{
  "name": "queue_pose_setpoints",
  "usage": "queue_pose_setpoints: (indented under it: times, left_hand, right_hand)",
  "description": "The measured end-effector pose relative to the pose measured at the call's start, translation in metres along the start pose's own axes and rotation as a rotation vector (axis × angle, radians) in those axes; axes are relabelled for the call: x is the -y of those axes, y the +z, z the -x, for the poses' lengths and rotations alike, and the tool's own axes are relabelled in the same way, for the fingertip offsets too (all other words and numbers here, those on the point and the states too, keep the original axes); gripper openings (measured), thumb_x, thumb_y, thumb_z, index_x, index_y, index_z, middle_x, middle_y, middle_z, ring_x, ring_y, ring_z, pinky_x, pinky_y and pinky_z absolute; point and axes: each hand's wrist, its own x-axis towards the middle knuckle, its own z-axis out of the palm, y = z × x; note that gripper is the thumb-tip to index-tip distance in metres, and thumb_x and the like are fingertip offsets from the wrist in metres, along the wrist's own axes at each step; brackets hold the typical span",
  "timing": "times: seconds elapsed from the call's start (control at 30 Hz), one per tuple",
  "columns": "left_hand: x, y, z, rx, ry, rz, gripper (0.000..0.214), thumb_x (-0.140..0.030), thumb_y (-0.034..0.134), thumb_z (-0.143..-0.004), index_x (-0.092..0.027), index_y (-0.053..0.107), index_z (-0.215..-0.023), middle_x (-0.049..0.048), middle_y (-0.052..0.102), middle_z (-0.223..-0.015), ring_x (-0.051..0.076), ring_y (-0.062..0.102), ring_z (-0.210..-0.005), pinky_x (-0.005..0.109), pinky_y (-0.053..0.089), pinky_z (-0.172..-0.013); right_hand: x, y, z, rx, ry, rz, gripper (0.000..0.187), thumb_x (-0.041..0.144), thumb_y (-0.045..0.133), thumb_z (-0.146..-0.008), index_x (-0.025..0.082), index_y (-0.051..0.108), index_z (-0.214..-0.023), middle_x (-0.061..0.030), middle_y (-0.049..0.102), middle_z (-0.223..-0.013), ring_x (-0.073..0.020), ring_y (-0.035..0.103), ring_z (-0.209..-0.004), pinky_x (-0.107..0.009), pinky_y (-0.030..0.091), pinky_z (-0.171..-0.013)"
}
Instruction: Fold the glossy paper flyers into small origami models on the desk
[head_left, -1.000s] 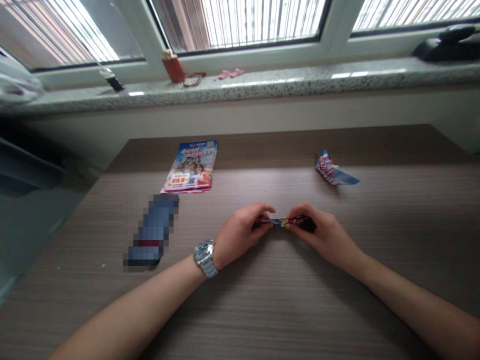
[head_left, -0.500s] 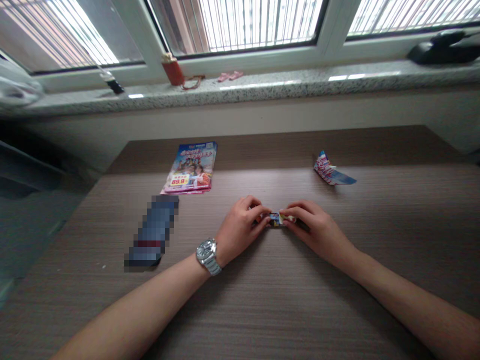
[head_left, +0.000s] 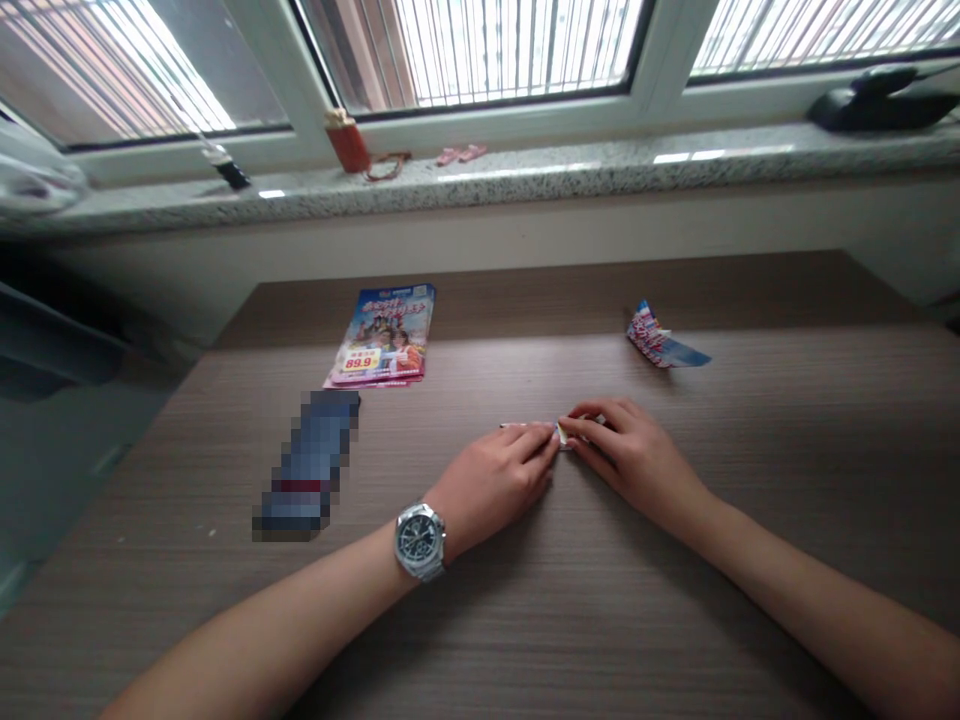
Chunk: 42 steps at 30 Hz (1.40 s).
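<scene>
A small strip of folded, colour-printed paper (head_left: 563,436) lies on the table between my two hands. Across its left part my left hand (head_left: 504,485) rests palm down, fingers stretched out flat, hiding most of that part. A thin edge of the strip shows past those fingers. My right hand (head_left: 637,450) has thumb and fingertips closed on the strip's right end. On my left wrist is a metal watch (head_left: 418,538). Beyond my right hand stands a folded piece of printed paper (head_left: 658,340), pointed and blue at one end.
A stack of printed flyers (head_left: 384,335) lies at the back left of the brown table (head_left: 480,630). Nearer is a dark, pixelated flat object (head_left: 307,465). On the stone windowsill (head_left: 547,178) are a red container (head_left: 348,145), small pink items (head_left: 461,155) and a black device (head_left: 881,100).
My left hand has gone from pinching the strip to lying flat over it, shifting slightly right. My right hand keeps its grip in nearly the same place.
</scene>
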Motion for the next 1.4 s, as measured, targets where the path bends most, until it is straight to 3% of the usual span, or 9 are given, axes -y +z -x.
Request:
queue_pose_setpoints:
  times: [0.2,0.37,0.5,0.7,0.97,1.1,1.23,1.4]
  left_hand:
    - [-0.002,-0.001,0.003,0.059,-0.022,0.043,0.046,-0.030,0.042,-0.104,-0.007,0.049,-0.142,0.0144,0.052,-0.147,0.026,0.051,-0.135,0.037,0.040,-0.118]
    - [-0.003,-0.002,0.010,0.113,-0.053,0.085,0.055,-0.039,0.039,-0.105,-0.010,0.038,-0.151,0.0138,0.039,-0.158,0.024,0.037,-0.147,0.039,0.026,-0.125]
    - [-0.002,-0.005,0.017,0.144,-0.068,0.097,0.061,-0.048,0.032,-0.106,-0.016,0.027,-0.157,0.0083,0.027,-0.164,0.020,0.029,-0.151,0.040,0.015,-0.128]
    - [0.003,-0.008,0.030,0.167,-0.101,0.073,0.058,-0.045,0.027,-0.107,-0.020,0.020,-0.160,0.0030,0.020,-0.165,0.015,0.021,-0.154,0.038,0.005,-0.128]
    - [0.012,-0.014,0.048,0.167,-0.122,0.024,0.059,-0.043,0.034,-0.107,-0.026,0.015,-0.161,0.0003,0.022,-0.165,0.015,0.025,-0.152,0.039,0.009,-0.128]
    - [0.012,-0.016,0.045,0.159,-0.129,0.043,0.059,-0.049,0.035,-0.105,-0.027,0.023,-0.159,0.0015,0.027,-0.165,0.017,0.028,-0.151,0.040,0.017,-0.127]
    - [0.010,-0.019,0.038,0.157,-0.133,0.047,0.060,-0.053,0.037,-0.104,-0.024,0.033,-0.156,0.0065,0.034,-0.162,0.022,0.035,-0.148,0.042,0.022,-0.126]
    - [0.006,-0.019,0.035,0.138,-0.126,0.028,0.057,-0.051,0.038,-0.103,-0.021,0.038,-0.153,0.0102,0.041,-0.158,0.024,0.039,-0.146,0.044,0.024,-0.125]
  right_hand:
    - [0.009,-0.001,0.008,0.109,-0.091,0.156,0.041,0.029,0.045,-0.104,0.014,0.056,-0.140,-0.0137,0.057,-0.145,-0.0272,0.055,-0.128,-0.044,0.045,-0.106]
    - [0.014,0.001,0.019,0.225,-0.114,0.168,0.074,0.049,0.044,-0.101,0.010,0.021,-0.159,-0.0167,0.028,-0.164,-0.0274,0.028,-0.151,-0.049,0.028,-0.121]
    - [0.013,0.000,0.022,0.290,-0.091,0.167,0.083,0.054,0.044,-0.099,0.016,0.005,-0.162,-0.0138,0.018,-0.166,-0.0273,0.020,-0.153,-0.051,0.024,-0.122]
    - [0.014,-0.005,0.020,0.327,-0.078,0.173,0.085,0.056,0.044,-0.099,0.016,0.004,-0.162,-0.0128,0.016,-0.167,-0.0265,0.020,-0.153,-0.050,0.022,-0.123]
    - [0.014,-0.004,0.021,0.338,-0.054,0.176,0.083,0.055,0.044,-0.099,0.018,0.004,-0.162,-0.0114,0.016,-0.167,-0.0250,0.019,-0.154,-0.048,0.022,-0.123]
    - [0.015,-0.005,0.020,0.328,-0.048,0.175,0.081,0.054,0.044,-0.099,0.017,0.008,-0.162,-0.0121,0.019,-0.166,-0.0251,0.021,-0.153,-0.050,0.023,-0.123]
    - [0.026,-0.006,0.015,0.266,-0.037,0.185,0.082,0.056,0.046,-0.098,0.012,0.015,-0.161,-0.0169,0.027,-0.163,-0.0279,0.028,-0.151,-0.055,0.016,-0.124]
    - [0.041,0.001,0.010,0.264,-0.013,0.156,0.085,0.061,0.043,-0.097,0.011,0.018,-0.160,-0.0160,0.021,-0.165,-0.0268,0.019,-0.153,-0.050,0.022,-0.124]
